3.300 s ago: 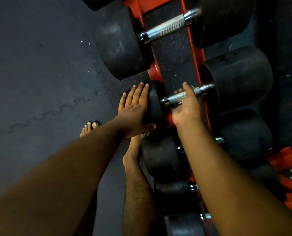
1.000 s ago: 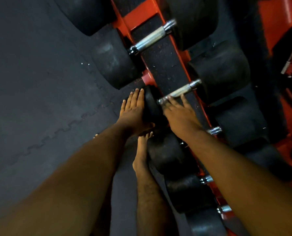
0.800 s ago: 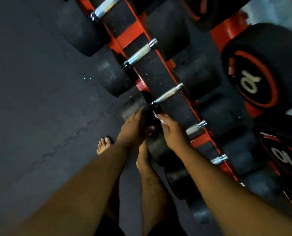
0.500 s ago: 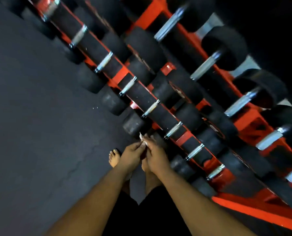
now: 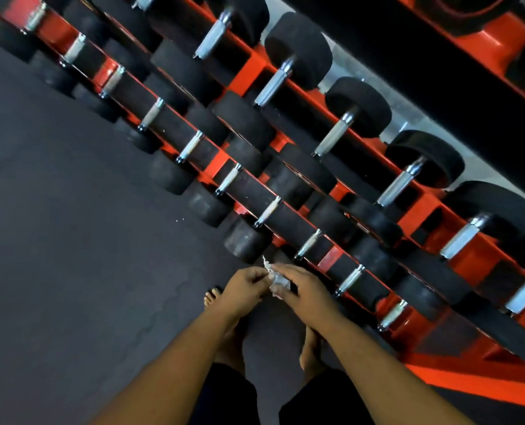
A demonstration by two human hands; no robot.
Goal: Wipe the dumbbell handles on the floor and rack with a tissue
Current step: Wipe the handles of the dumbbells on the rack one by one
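Note:
My left hand (image 5: 243, 288) and my right hand (image 5: 301, 289) meet in front of my body, both pinching a small crumpled white tissue (image 5: 276, 279). They hover just short of the lower shelf of the orange rack (image 5: 457, 377), touching no dumbbell. The nearest dumbbell handle (image 5: 309, 243) is silver, set between black rubber heads, a short way up and right of my hands. More dumbbells with silver handles (image 5: 267, 211) run diagonally along the lower shelf, and bigger ones (image 5: 333, 134) line the upper shelf.
Dark rubber floor mats (image 5: 71, 240) fill the left side. My bare feet (image 5: 213, 297) stand on the mat below my hands, close to the rack's front. An orange base bar crosses the lower right. Weight plates (image 5: 469, 13) stand behind the rack.
I have straightened up and pulled both hands off the low dumbbell. The view now takes in both shelves. The tissue, earlier on the handle in my right hand, is now held between both hands.

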